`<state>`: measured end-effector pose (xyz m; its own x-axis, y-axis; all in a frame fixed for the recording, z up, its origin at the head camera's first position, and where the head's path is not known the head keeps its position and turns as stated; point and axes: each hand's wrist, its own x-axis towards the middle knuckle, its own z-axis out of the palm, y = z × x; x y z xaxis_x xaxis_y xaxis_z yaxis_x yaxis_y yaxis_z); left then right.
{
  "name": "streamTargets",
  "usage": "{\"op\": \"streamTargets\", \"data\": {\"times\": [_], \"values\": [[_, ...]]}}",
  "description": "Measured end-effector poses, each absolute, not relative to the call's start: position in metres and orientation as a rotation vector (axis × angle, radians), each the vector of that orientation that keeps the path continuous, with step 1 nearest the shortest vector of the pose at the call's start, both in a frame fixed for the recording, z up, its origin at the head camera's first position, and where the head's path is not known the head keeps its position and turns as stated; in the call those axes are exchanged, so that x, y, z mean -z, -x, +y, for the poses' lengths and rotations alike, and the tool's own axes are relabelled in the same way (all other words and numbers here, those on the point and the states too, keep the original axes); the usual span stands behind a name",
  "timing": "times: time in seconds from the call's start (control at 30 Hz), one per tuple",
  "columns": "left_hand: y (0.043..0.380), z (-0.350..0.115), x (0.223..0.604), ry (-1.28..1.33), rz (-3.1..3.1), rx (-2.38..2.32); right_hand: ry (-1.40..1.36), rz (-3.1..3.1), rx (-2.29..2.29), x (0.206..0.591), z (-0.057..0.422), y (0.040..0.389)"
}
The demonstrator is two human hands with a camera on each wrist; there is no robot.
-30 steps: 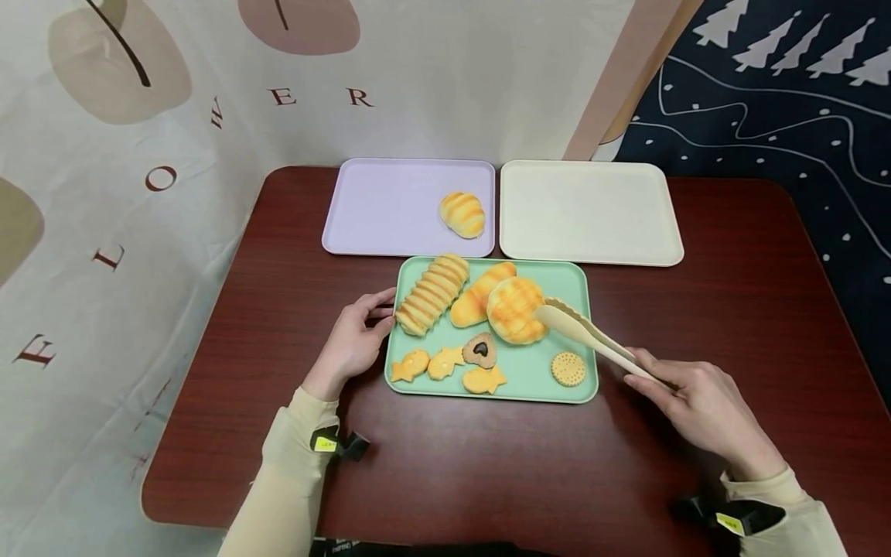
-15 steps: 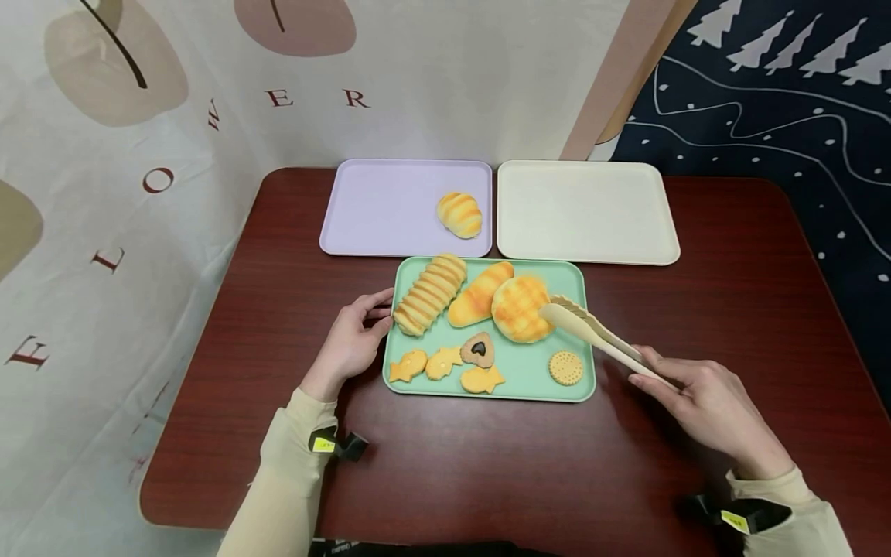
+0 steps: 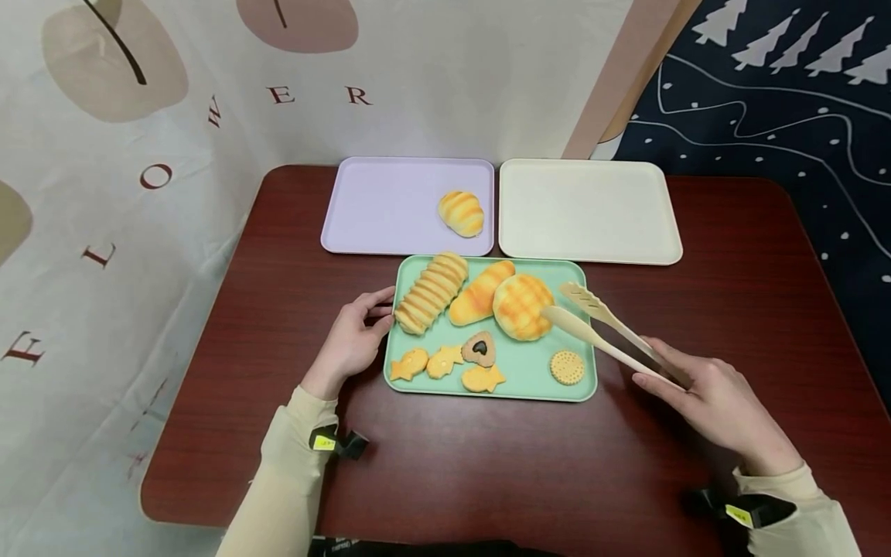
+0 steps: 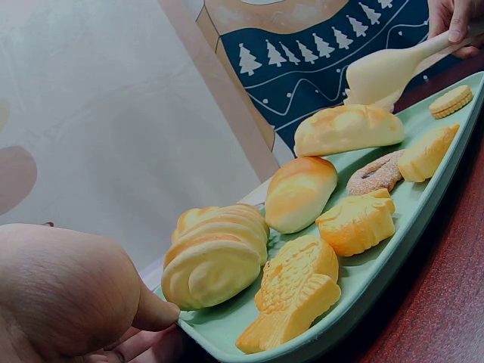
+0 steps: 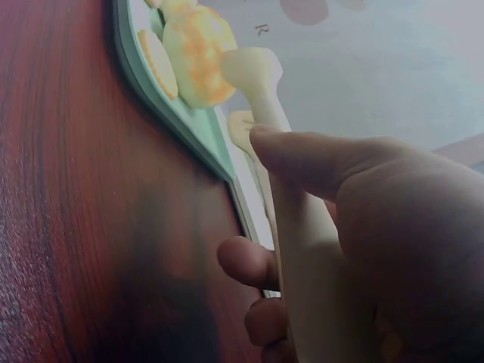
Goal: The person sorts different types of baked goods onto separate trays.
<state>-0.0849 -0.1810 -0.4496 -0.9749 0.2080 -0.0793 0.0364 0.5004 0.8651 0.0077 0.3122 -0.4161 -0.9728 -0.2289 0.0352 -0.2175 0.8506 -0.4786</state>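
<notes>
My left hand (image 3: 356, 336) holds the left rim of a green tray (image 3: 525, 379), its thumb on the edge in the left wrist view. My right hand (image 3: 724, 406) grips cream-coloured tongs (image 3: 600, 340). The tongs' arms are spread, with one tip at the right side of a round, grid-marked bun (image 3: 522, 307) and the other behind it to the right. Left of that bun lie a smooth long roll (image 3: 480, 294) and a ridged spiral bread (image 3: 431, 295). Along the front are fish-shaped cookies (image 3: 409, 364), a heart cookie (image 3: 479, 350) and a round cracker (image 3: 567, 367).
Behind the green tray stand a lilac tray (image 3: 383, 205) bearing a small striped roll (image 3: 462, 213), and a cream tray (image 3: 588, 209) to its right. All rest on a dark red-brown table (image 3: 445, 464), with a printed cloth (image 3: 431, 85) behind.
The round bun has shifted slightly right, away from overlapping the long roll. The tongs have spread apart, one tip moving back and right. The left hand keeps its place on the tray.
</notes>
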Motion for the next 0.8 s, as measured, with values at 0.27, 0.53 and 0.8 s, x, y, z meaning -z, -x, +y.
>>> {"op": "streamTargets", "data": {"times": [0.27,0.53,0.8], "values": [[0.085,-0.181,0.449,-0.205,2.564,-1.485,0.378,2.874,0.716,0.42,0.313,0.0],[0.085,-0.179,0.451,-0.203,2.555,-1.495,0.387,2.864,0.753,0.425,0.307,0.005],[0.085,-0.18,0.45,-0.192,2.552,-1.491,0.475,3.03,0.785,0.427,0.307,0.002]]}}
